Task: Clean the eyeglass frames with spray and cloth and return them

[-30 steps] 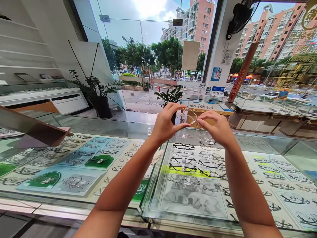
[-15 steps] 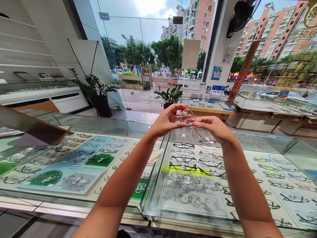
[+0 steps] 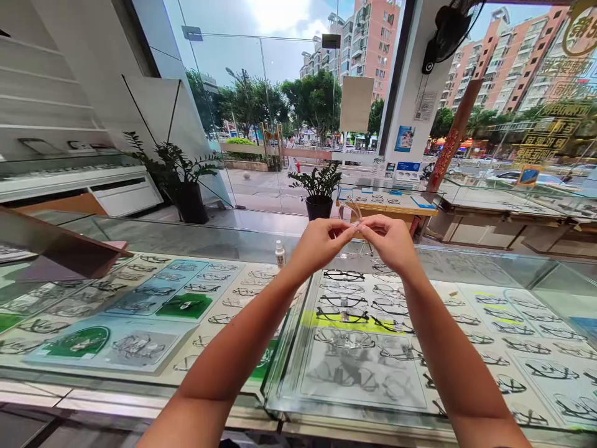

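Note:
A pair of thin-rimmed, clear eyeglasses [image 3: 349, 204] is held up over the glass display case [image 3: 298, 348]. My left hand [image 3: 326, 239] pinches it from the left, thumb and forefinger together. From the right, my right hand [image 3: 387, 241] grips it the same way, its fingertips almost meeting the left ones. One rim shows above the fingers, and thin parts hang just below them; the rest is hidden by my hands. Beneath lie rows of eyeglass frames [image 3: 344, 300] inside the case. A small white bottle [image 3: 280, 253] stands on the glass left of my left hand.
A brown, tilted board [image 3: 60, 239] stands on the counter at left. Potted plants [image 3: 191, 199] stand beyond the case, by the glass door. More display counters [image 3: 489, 214] are at the back right, and a black wall fan [image 3: 450, 31] hangs at upper right.
Both hands have lowered slightly and come together, now pinching the eyeglasses close to each other. The eyeglasses have turned in the fingers. The white bottle, hidden before, now shows beside my left hand.

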A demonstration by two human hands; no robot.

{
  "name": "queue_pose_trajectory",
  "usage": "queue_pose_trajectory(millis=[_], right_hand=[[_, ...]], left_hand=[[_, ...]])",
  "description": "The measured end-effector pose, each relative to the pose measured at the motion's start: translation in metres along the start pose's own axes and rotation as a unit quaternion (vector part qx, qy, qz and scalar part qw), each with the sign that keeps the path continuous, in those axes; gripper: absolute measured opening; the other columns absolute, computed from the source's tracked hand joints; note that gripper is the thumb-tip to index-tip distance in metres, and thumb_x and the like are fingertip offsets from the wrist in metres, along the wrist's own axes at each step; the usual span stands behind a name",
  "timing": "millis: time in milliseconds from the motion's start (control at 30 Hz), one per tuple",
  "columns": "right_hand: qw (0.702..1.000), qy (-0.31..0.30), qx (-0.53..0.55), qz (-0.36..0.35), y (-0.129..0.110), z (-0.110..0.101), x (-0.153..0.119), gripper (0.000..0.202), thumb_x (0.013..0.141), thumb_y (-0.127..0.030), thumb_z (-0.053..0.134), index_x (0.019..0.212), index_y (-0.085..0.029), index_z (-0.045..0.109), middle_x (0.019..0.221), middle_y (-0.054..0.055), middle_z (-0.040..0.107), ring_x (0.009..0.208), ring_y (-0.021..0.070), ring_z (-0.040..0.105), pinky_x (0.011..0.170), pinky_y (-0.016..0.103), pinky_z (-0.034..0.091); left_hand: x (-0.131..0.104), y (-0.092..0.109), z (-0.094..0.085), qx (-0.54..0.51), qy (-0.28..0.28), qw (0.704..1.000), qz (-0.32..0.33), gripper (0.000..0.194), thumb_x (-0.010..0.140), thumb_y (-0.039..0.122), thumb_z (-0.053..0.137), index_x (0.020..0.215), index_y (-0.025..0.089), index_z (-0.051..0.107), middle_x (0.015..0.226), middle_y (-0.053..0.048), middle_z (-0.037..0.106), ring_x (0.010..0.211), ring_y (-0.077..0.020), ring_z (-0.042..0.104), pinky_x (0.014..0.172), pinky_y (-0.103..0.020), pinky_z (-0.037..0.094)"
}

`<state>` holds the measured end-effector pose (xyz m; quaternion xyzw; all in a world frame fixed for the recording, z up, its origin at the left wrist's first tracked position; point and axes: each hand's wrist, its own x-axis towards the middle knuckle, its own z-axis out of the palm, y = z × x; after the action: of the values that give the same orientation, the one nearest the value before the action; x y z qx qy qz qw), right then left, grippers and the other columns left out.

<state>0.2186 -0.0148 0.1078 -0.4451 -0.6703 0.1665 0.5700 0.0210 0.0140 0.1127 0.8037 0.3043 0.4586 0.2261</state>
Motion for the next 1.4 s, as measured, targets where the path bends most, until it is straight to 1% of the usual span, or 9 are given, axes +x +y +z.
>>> queue_pose_trajectory(millis=[100, 233, 300, 367, 533, 733, 967, 1133, 1400], right_hand=[[0.993, 0.021, -0.113, -0.035, -0.005, 0.008, -0.005, 0.017, 0.093, -0.032, 0.071, 0.091, -0.021, 0.084, 0.113, 0.011, 0.084, 0.107, 0.0291, 0.077, 0.098, 0.045, 0.058], [0.982, -0.014, -0.189, -0.020, -0.006, 0.012, -0.007, 0.021, 0.097, -0.025, 0.064, 0.099, -0.022, 0.085, 0.122, 0.010, 0.083, 0.113, 0.0288, 0.075, 0.102, 0.043, 0.053], [0.980, -0.037, -0.196, -0.003, -0.007, 0.010, -0.006, 0.022, 0.097, -0.026, 0.064, 0.101, -0.021, 0.085, 0.123, 0.009, 0.083, 0.112, 0.0277, 0.075, 0.098, 0.040, 0.052], [0.977, -0.057, -0.206, 0.021, -0.008, 0.007, -0.005, 0.023, 0.097, -0.030, 0.064, 0.097, -0.021, 0.084, 0.110, 0.009, 0.085, 0.099, 0.0256, 0.075, 0.086, 0.036, 0.051], [0.969, -0.029, -0.239, 0.058, -0.014, -0.009, -0.002, 0.034, 0.097, -0.041, 0.062, 0.076, -0.020, 0.079, 0.065, 0.001, 0.068, 0.063, 0.0174, 0.054, 0.065, 0.033, 0.034], [0.977, -0.013, -0.206, 0.060, -0.020, -0.023, -0.002, 0.036, 0.096, -0.044, 0.061, 0.074, -0.020, 0.075, 0.054, -0.002, 0.054, 0.057, 0.0162, 0.050, 0.062, 0.033, 0.032], [0.981, -0.010, -0.190, 0.045, -0.030, -0.025, -0.005, 0.037, 0.097, -0.043, 0.061, 0.073, -0.019, 0.075, 0.055, -0.001, 0.053, 0.058, 0.0154, 0.045, 0.062, 0.033, 0.031], [0.981, -0.011, -0.192, 0.031, -0.032, -0.025, -0.006, 0.035, 0.098, -0.039, 0.061, 0.072, -0.019, 0.073, 0.057, -0.002, 0.048, 0.059, 0.0143, 0.038, 0.063, 0.033, 0.028], [0.978, -0.016, -0.206, 0.021, -0.037, -0.024, -0.007, 0.036, 0.099, -0.038, 0.059, 0.070, -0.019, 0.070, 0.059, -0.001, 0.048, 0.061, 0.0147, 0.039, 0.064, 0.034, 0.027]], left_hand=[[0.003, -0.009, 0.008, -0.042, -0.017, 0.998, -0.045, 0.044, 0.095, 0.057, 0.069, 0.095, 0.017, 0.085, 0.075, -0.003, 0.073, 0.066, -0.0138, 0.053, 0.062, -0.029, 0.035], [0.012, -0.030, 0.015, -0.056, -0.005, 0.995, -0.084, 0.048, 0.088, 0.061, 0.073, 0.094, 0.015, 0.085, 0.078, -0.005, 0.075, 0.067, -0.0155, 0.055, 0.064, -0.029, 0.037], [0.015, -0.041, 0.017, -0.051, 0.002, 0.995, -0.090, 0.043, 0.088, 0.055, 0.073, 0.093, 0.014, 0.084, 0.079, -0.006, 0.076, 0.068, -0.0160, 0.056, 0.065, -0.029, 0.038], [0.018, -0.051, 0.019, -0.039, -0.002, 0.995, -0.089, 0.036, 0.090, 0.048, 0.070, 0.092, 0.014, 0.083, 0.083, -0.006, 0.078, 0.070, -0.0164, 0.059, 0.066, -0.030, 0.039], [0.020, -0.075, 0.031, 0.115, -0.043, 0.989, -0.079, 0.028, 0.095, 0.040, 0.068, 0.097, 0.019, 0.086, 0.080, -0.005, 0.077, 0.070, -0.0186, 0.061, 0.064, -0.031, 0.036], [0.017, -0.119, 0.066, 0.321, -0.134, 0.937, -0.031, 0.026, 0.101, 0.032, 0.065, 0.110, 0.022, 0.087, 0.101, -0.011, 0.081, 0.094, -0.0273, 0.071, 0.074, -0.035, 0.044], [0.011, -0.164, 0.088, 0.364, -0.169, 0.916, -0.029, 0.030, 0.102, 0.025, 0.060, 0.110, 0.021, 0.088, 0.106, -0.014, 0.080, 0.106, -0.0317, 0.070, 0.086, -0.038, 0.049], [0.008, -0.176, 0.091, 0.375, -0.184, 0.908, -0.041, 0.028, 0.101, 0.031, 0.064, 0.111, 0.021, 0.088, 0.107, -0.015, 0.080, 0.108, -0.0326, 0.071, 0.087, -0.039, 0.050], [0.004, -0.174, 0.095, 0.369, -0.203, 0.906, -0.043, 0.029, 0.101, 0.033, 0.062, 0.110, 0.022, 0.087, 0.109, -0.013, 0.079, 0.108, -0.0298, 0.070, 0.091, -0.037, 0.050]])
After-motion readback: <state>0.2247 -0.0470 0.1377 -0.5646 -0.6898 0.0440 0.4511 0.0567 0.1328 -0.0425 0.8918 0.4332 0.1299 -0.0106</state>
